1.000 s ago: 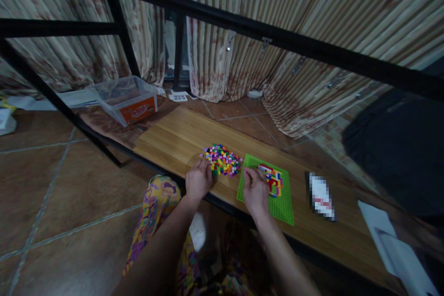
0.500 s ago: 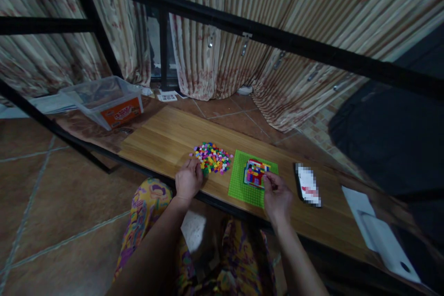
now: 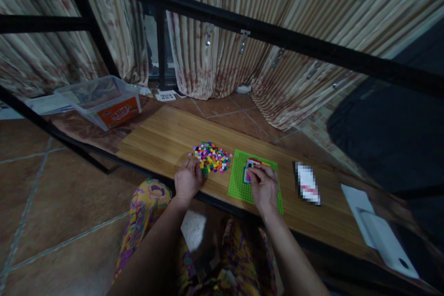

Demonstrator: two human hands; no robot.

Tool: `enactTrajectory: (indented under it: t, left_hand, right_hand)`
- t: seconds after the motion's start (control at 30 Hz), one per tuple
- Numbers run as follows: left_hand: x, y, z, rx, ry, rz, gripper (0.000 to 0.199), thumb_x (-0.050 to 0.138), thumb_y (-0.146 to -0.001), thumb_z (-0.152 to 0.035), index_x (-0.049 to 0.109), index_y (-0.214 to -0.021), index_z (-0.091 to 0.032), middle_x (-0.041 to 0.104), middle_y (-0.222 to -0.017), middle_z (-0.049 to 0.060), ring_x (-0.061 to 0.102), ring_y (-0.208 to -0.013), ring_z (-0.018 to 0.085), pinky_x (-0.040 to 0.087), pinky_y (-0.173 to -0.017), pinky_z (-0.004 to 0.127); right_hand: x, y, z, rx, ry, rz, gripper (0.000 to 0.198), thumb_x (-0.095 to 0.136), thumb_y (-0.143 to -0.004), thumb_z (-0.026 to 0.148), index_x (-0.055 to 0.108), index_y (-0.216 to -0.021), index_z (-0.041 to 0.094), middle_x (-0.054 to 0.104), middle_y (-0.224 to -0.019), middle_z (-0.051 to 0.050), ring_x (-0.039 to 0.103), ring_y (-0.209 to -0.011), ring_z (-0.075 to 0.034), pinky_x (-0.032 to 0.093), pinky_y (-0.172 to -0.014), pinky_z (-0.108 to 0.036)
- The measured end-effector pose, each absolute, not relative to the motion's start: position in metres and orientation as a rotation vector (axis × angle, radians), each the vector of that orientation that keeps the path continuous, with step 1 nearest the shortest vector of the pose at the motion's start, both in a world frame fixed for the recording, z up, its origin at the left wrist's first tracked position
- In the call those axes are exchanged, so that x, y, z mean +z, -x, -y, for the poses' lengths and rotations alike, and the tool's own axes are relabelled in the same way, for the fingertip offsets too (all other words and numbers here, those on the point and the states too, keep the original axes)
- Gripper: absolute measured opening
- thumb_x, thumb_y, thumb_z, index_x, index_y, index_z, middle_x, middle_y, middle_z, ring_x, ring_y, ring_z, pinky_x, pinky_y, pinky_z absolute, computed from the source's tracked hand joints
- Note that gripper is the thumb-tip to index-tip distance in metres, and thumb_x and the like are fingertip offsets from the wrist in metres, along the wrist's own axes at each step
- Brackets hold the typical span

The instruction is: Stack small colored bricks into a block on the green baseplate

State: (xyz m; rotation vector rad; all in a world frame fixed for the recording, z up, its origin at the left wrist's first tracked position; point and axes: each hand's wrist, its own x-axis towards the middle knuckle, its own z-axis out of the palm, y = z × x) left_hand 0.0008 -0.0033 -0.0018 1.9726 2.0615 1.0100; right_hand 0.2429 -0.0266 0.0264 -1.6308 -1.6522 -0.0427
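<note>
Brick build: it lies at 10 o'clock from the middle of your right grip [image 3: 265, 187], partly hidden under your fingers; the brick build [image 3: 246, 173] sits on the green baseplate [image 3: 238, 186].
Right grip: your thumb and fingers come together over the build; you cannot tell from here whether a brick is pinched between them.
Loose bricks: the brick pile [image 3: 212, 156] lies at 2 o'clock from your left grip [image 3: 187, 179], just beside the baseplate.
Left grip: your fingers are curled at the near edge of the pile; what they pinch, if anything, cannot be told.
Count on the surface [image 3: 156, 133]: one baseplate, one build, one pile whose bricks are too small and jumbled to count, and one dark-edged object [image 3: 308, 185] with a blurred face, at 3 o'clock from your right grip.
Count beyond: one clear box [image 3: 118, 113] with an orange label, at 10 o'clock from your left grip.
</note>
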Motion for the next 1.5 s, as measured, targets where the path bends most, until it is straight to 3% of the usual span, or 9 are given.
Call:
enactTrajectory:
  t: [0.4,0.73,1.1,1.3,1.5]
  left_hand:
    - [0.001,-0.002,0.004,0.991,-1.976,-2.069,0.023,0.045,-0.091,-0.024,0.066,-0.097,-0.020,0.071,-0.097,0.007,0.066,-0.085,0.020,0.044,-0.068,0.026]
    - [0.000,0.000,0.004,0.987,-1.990,-2.066,0.020,0.046,-0.091,-0.024,0.064,-0.096,-0.020,0.070,-0.096,0.007,0.066,-0.084,0.019,0.043,-0.067,0.026]
    - [-0.002,0.009,0.002,1.162,-1.995,-1.856,0.022,0.043,-0.090,-0.025,0.063,-0.092,-0.018,0.069,-0.093,0.008,0.066,-0.085,0.020,0.049,-0.074,0.029]
    - [0.003,0.017,0.005,1.204,-1.992,-1.736,0.020,0.045,-0.087,-0.027,0.063,-0.090,-0.018,0.069,-0.090,0.008,0.066,-0.086,0.022,0.051,-0.078,0.032]
    - [0.002,0.020,0.003,1.201,-1.986,-1.723,0.021,0.046,-0.086,-0.029,0.063,-0.091,-0.018,0.069,-0.087,0.008,0.066,-0.082,0.022,0.052,-0.075,0.033]
  right_hand:
    - [0.027,-0.241,0.024,-0.031,1.623,1.570,0.021,0.057,-0.085,0.033,0.075,-0.081,0.022,0.065,-0.095,-0.007,0.055,-0.092,-0.022,0.044,-0.085,-0.038]
    - [0.023,-0.241,0.035,-0.074,1.582,1.722,0.028,0.047,-0.092,0.029,0.074,-0.097,0.023,0.063,-0.105,-0.008,0.051,-0.099,-0.022,0.043,-0.089,-0.039]
    - [0.022,-0.243,0.036,0.024,1.529,1.667,0.029,0.047,-0.091,0.029,0.074,-0.098,0.024,0.066,-0.107,-0.008,0.055,-0.101,-0.022,0.046,-0.091,-0.040]
    - [0.044,-0.260,0.024,0.021,1.644,1.505,0.037,0.037,-0.094,0.030,0.067,-0.112,0.017,0.066,-0.108,-0.011,0.061,-0.100,-0.020,0.049,-0.088,-0.034]
    - [0.076,-0.264,-0.023,0.015,1.909,1.527,0.038,0.037,-0.096,0.033,0.065,-0.116,0.016,0.063,-0.118,-0.013,0.055,-0.113,-0.022,0.040,-0.099,-0.034]
